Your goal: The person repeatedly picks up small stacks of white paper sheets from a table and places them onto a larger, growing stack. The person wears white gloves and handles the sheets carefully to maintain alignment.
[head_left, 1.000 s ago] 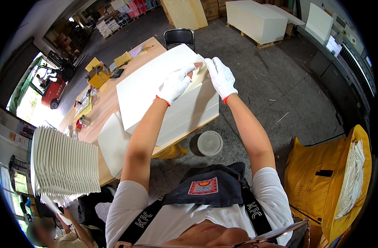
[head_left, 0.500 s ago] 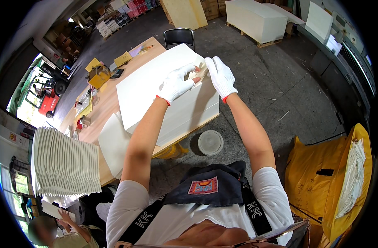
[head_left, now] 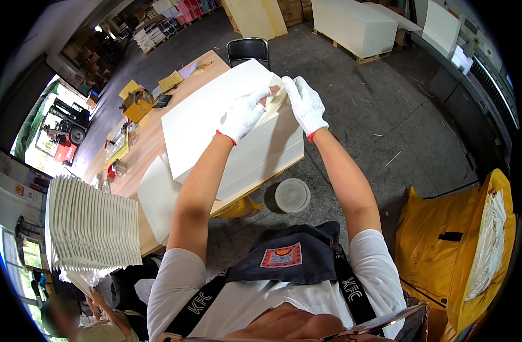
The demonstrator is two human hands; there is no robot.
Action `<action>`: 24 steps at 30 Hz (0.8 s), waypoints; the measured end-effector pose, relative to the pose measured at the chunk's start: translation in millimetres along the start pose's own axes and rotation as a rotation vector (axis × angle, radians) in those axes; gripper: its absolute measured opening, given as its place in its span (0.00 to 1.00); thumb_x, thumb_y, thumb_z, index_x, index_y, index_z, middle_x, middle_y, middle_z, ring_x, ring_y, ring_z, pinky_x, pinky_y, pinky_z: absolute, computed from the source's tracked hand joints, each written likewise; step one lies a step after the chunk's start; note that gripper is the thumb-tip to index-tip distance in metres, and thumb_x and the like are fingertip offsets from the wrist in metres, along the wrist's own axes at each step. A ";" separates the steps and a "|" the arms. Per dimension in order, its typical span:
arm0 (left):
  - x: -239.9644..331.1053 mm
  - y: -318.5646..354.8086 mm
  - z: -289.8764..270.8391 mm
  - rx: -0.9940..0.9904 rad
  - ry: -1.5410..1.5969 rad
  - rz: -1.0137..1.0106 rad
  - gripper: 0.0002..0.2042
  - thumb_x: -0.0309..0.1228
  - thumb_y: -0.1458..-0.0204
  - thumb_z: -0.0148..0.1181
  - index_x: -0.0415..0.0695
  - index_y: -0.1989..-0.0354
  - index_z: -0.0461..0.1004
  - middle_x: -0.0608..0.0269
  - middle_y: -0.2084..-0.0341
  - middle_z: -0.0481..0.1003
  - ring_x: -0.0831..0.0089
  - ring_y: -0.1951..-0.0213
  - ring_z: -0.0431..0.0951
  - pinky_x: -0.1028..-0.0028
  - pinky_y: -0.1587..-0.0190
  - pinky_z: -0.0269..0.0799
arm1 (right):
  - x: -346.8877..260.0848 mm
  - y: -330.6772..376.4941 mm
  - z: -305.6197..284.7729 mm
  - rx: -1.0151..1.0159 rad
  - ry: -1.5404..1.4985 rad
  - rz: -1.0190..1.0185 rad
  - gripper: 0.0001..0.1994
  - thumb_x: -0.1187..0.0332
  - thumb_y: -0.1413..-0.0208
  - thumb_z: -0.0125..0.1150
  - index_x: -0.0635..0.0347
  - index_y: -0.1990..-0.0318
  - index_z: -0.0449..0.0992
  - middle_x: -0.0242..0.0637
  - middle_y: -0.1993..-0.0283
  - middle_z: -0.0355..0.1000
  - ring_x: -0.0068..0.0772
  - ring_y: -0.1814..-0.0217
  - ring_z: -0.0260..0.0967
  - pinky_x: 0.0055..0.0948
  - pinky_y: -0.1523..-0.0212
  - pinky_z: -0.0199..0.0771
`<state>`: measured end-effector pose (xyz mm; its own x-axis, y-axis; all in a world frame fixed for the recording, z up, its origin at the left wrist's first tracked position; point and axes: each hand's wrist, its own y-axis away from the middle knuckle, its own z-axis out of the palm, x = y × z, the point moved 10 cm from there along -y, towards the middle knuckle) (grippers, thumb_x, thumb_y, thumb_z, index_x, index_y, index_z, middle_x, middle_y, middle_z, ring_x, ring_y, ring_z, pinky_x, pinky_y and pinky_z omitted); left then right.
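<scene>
A tall stack of large white paper sheets [head_left: 206, 122] lies on the wooden table in front of me. My left hand [head_left: 242, 117], in a white glove with a red cuff and bare fingertips, is closed at the stack's right far corner, its thumb and finger pinching the edge of some sheets. There the paper curls upward. My right hand [head_left: 305, 105], gloved the same way, grips the bent-up corner from the right side, fingers together. Its fingertips are partly hidden by the paper.
A fanned stack of white paper [head_left: 92, 222] stands at the near left, beside a seated person. A yellow box [head_left: 136, 105] and small items lie on the table [head_left: 149, 134]. On the floor are a bucket [head_left: 292, 195], a black chair [head_left: 248, 52] and a yellow sack [head_left: 437, 245].
My left thumb and finger have come together at the sheets' corner, and the curled paper has shifted. My right hand has hardly moved. The red forklift outside has moved slightly, and so has the seated person.
</scene>
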<state>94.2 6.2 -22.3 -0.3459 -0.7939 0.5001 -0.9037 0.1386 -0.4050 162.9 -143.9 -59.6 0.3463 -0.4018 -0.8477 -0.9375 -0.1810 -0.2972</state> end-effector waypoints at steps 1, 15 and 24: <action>-5.7 -0.2 4.0 -0.041 -0.033 -0.039 0.13 0.32 0.36 0.50 0.50 0.46 0.76 0.57 0.63 0.80 0.66 0.63 0.80 0.68 0.55 0.74 | 0.8 -0.1 -0.2 0.004 -0.001 0.000 0.34 0.32 0.36 0.37 0.56 0.61 0.73 0.52 0.64 0.77 0.59 0.57 0.75 0.47 0.56 0.70; 3.3 4.9 1.0 -0.079 -0.030 -0.181 0.19 0.33 0.39 0.55 0.58 0.39 0.74 0.55 0.58 0.81 0.62 0.59 0.82 0.68 0.50 0.75 | -4.9 9.8 -17.2 -0.173 0.558 -0.230 0.26 0.40 0.38 0.50 0.57 0.62 0.74 0.48 0.68 0.76 0.51 0.62 0.77 0.48 0.60 0.73; 20.4 8.3 5.3 -0.225 -0.007 -0.241 0.11 0.33 0.41 0.61 0.48 0.51 0.77 0.60 0.64 0.81 0.75 0.68 0.78 0.72 0.60 0.75 | -14.4 3.6 -16.9 -0.041 0.233 -0.288 0.18 0.49 0.35 0.50 0.54 0.61 0.72 0.49 0.65 0.76 0.56 0.60 0.75 0.50 0.59 0.72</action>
<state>81.0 -12.1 -19.6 -0.1140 -0.8237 0.5555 -0.9928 0.0729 -0.0955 155.1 -153.9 -41.0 0.5986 -0.5220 -0.6077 -0.8000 -0.3507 -0.4868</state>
